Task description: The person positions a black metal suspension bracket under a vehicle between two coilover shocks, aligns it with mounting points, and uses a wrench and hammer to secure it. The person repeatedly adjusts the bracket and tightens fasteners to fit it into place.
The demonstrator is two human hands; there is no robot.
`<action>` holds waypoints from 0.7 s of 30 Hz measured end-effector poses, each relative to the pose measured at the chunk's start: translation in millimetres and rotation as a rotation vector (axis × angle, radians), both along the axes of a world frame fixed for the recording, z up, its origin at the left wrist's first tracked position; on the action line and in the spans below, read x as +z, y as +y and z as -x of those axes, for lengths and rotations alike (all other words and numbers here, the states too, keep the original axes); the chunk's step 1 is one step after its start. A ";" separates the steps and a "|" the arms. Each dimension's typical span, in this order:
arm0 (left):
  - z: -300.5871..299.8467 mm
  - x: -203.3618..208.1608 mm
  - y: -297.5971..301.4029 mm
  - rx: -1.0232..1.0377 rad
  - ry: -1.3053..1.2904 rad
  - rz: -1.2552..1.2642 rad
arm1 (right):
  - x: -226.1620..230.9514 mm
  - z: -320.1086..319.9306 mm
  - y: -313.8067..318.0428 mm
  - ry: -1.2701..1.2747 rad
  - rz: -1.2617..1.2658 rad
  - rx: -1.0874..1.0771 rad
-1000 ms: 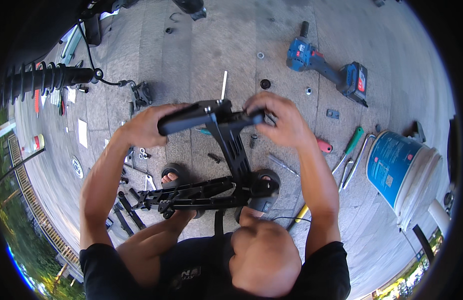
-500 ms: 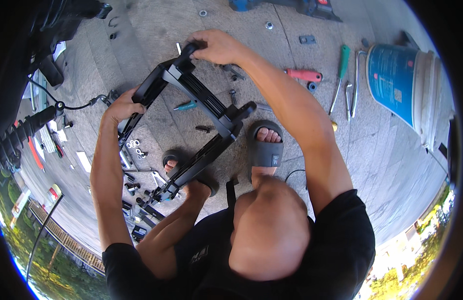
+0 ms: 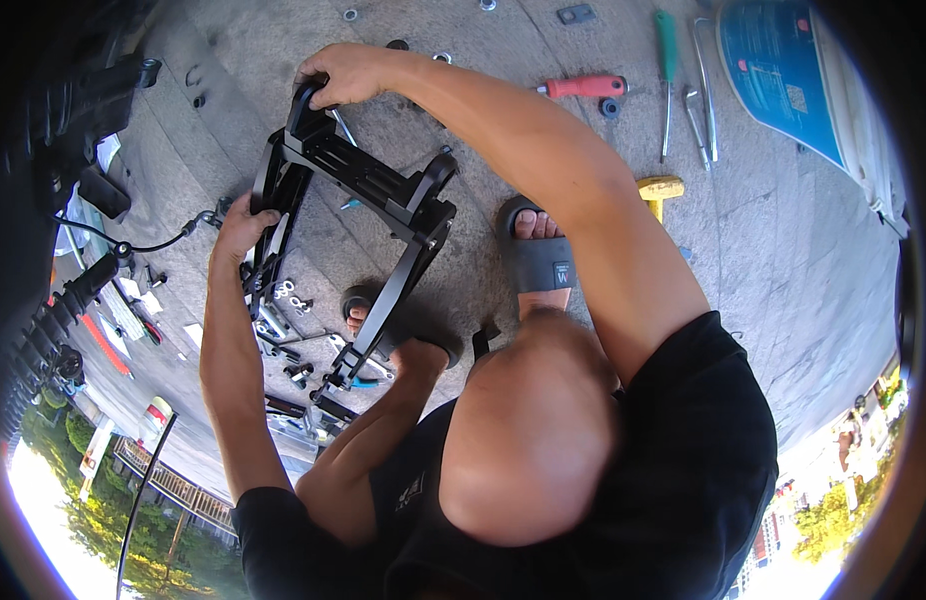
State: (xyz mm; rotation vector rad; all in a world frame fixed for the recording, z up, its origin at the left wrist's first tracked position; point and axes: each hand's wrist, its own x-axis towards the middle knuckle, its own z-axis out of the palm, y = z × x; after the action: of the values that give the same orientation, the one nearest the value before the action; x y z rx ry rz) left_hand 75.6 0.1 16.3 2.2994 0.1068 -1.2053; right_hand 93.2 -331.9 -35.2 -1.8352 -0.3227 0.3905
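Observation:
A long black metal frame (image 3: 358,178), with a slotted crossbar and two side arms, hangs tilted over the floor between my hands. My right hand (image 3: 348,74) has its fingers closed around the curved lug at the frame's far left corner. Lower on the left, my left hand (image 3: 245,230) grips the frame's left side arm, thumb on top. The right side arm (image 3: 391,290) slants down toward my left foot, and its hinged end is near small parts on the ground. Part of the left side arm is hidden behind my left hand.
On the paved floor to the right lie a red-handled tool (image 3: 588,87), a green-handled screwdriver (image 3: 666,50), wrenches (image 3: 696,125) and a yellow hammer (image 3: 661,187). Beyond stands a blue bucket (image 3: 783,75). Washers (image 3: 283,290) and several tools lie left; a black shock absorber (image 3: 58,310) borders that side.
The frame has swung left at its far end and tilted, both hands still on it. The view has shifted, and the yellow hammer now shows more fully beside my right arm.

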 end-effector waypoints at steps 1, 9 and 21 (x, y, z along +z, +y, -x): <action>1.4 -0.2 -1.0 -0.026 -0.030 0.006 | -2.0 0.8 0.0 -0.043 -0.006 -0.016; 16.3 10.1 -17.4 -0.264 -0.431 -0.118 | -8.0 12.7 -4.2 -0.103 0.123 -0.090; 124.0 75.9 -211.6 -0.649 -0.848 0.345 | -4.1 10.3 -3.8 -0.149 0.163 -0.047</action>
State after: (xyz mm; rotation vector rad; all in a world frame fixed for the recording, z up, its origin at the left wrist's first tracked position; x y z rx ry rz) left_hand -48.3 -211.5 92.2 2.3747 -1.1187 -0.3402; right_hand 82.8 -335.6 -39.2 -2.0330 -0.3581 0.2539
